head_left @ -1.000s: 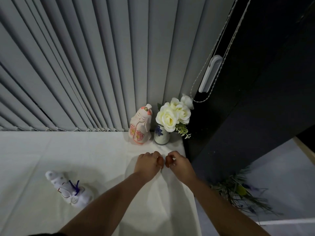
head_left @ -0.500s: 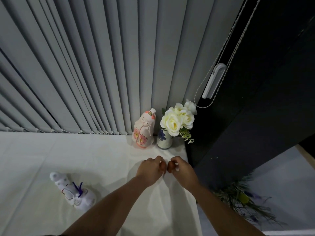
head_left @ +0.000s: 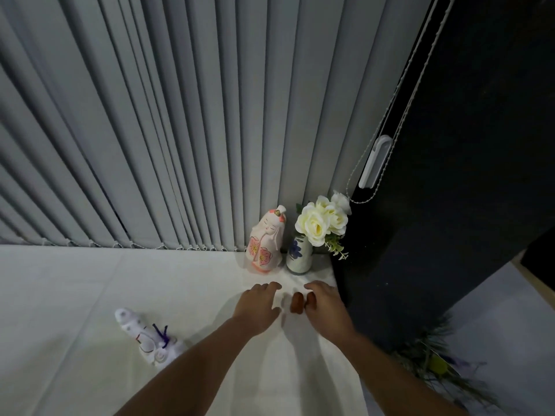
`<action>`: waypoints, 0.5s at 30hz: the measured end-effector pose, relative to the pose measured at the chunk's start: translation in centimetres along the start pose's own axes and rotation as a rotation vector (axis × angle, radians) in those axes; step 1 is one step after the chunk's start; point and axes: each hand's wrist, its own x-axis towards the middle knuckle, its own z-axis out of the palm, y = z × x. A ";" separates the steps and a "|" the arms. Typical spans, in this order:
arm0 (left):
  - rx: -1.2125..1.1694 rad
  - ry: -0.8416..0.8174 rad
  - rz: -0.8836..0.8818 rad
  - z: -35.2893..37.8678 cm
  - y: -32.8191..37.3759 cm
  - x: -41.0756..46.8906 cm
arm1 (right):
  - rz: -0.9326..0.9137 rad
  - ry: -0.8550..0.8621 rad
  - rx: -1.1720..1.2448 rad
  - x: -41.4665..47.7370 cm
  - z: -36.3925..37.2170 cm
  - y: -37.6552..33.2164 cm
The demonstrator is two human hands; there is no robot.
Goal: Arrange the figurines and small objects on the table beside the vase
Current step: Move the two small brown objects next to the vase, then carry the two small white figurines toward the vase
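Two small brown objects stand close together on the white tablecloth, one free and the other against my right hand. My left hand hovers just left of them with its fingers spread and nothing in it. Whether my right hand still grips the second brown object is unclear. Behind them, a pink-and-white doll figurine stands upright beside a small white vase with blue flower print, holding cream roses. A white figurine with purple cord lies on its side at the left.
Grey vertical blinds hang along the table's far edge. A dark wall panel borders the table on the right, with a bead cord and white holder. Green foliage lies on the floor at lower right.
Both hands were pinched together, each holding a small brown object. Now they have parted; the left hand has let go and one brown object stands free on the cloth.
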 end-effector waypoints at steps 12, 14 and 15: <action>0.100 0.118 -0.119 -6.4 -8.2 -7.4 | -0.105 -0.102 -0.166 -2.7 2.2 -10.4; 0.115 0.135 -0.148 -7.4 -10.1 -8.7 | -0.143 -0.130 -0.103 -2.9 3.0 -12.4; 0.119 0.140 -0.165 -7.8 -11.1 -9.3 | -0.169 -0.144 -0.064 -3.0 3.5 -13.4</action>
